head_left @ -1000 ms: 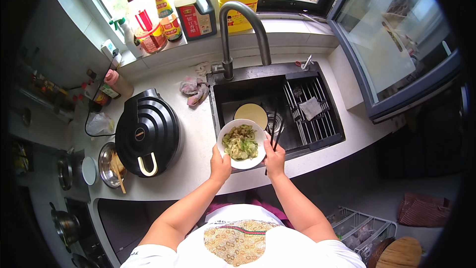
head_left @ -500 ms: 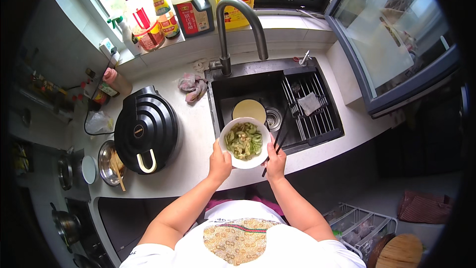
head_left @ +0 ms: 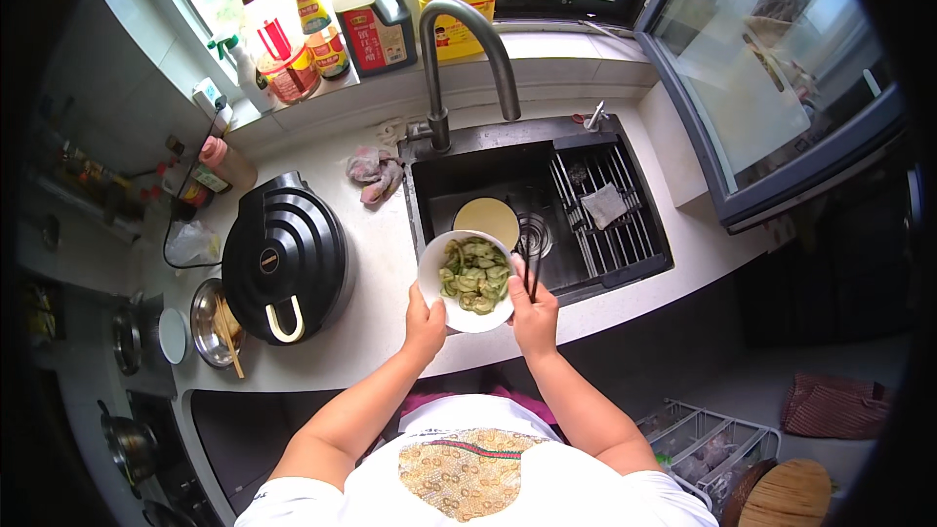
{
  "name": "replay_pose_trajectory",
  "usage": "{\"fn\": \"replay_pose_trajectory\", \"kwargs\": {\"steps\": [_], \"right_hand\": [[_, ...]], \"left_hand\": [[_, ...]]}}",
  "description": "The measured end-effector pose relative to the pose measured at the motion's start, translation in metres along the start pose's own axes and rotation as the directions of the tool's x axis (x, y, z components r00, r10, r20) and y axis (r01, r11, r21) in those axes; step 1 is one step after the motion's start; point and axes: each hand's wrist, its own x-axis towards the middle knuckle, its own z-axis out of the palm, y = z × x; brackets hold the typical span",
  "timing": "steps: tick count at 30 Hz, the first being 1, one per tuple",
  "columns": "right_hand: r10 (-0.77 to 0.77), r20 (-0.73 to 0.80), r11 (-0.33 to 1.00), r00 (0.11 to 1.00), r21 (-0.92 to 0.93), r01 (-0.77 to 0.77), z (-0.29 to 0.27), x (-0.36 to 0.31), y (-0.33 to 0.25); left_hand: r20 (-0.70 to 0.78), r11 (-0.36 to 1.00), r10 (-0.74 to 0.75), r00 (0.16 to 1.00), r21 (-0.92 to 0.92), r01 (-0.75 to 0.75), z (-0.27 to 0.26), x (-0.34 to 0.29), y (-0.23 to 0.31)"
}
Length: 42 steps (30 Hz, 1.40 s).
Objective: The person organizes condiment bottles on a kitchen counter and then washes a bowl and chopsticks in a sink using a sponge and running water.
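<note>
A white bowl [head_left: 429, 269] of sliced green vegetables [head_left: 475, 275] is held over the near edge of the sink, between my two hands. My left hand [head_left: 426, 324] is closed on its left rim. On the other side my right hand [head_left: 534, 320] grips the bowl's right rim and also a pair of dark chopsticks [head_left: 531, 268] that point up toward the sink. Behind the bowl, a round pale yellow item [head_left: 487, 222] lies in the black sink [head_left: 454, 164], partly covered by the bowl.
Left of the sink stands a black round electric cooker [head_left: 289, 263] beside a steel bowl [head_left: 205, 324] with wooden chopsticks. A crumpled cloth [head_left: 375, 176] lies near the grey faucet [head_left: 436, 88]. A roll-up rack [head_left: 578, 205] covers the sink's right side. Bottles [head_left: 375, 34] line the sill.
Both hands and the bowl have shifted slightly left. The vegetables sit differently in the bowl, and the dark chopsticks now stand more upright in the right hand.
</note>
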Motion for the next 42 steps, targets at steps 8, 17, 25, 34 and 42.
{"fn": "replay_pose_trajectory", "kwargs": {"steps": [8,17,25,34,42], "right_hand": [[0.11,-0.019,0.993,0.994,0.047,-0.109,-0.011,0.012,0.032],[0.24,-0.04,0.872,0.97,0.448,-0.197,-0.014,0.0,0.039],[0.199,0.007,0.896,0.98,0.404,-0.185,-0.009,0.002,0.032],[0.277,-0.097,0.948,0.956,0.191,-0.255,-0.01,0.011,0.059],[-0.043,-0.079,0.949,0.996,0.309,0.066,-0.01,0.002,0.032]], "left_hand": [[-0.006,0.97,-0.243,0.97,-0.01,0.243,0.011,-0.005,0.022],[0.055,0.888,0.205,0.977,0.409,-0.209,0.012,0.01,0.07],[0.05,0.917,0.173,0.984,0.357,-0.179,0.005,0.013,0.064],[0.053,0.953,-0.098,0.994,0.293,0.078,0.014,0.012,0.034],[0.023,0.959,0.187,0.982,0.21,-0.188,0.014,0.006,0.064]]}}
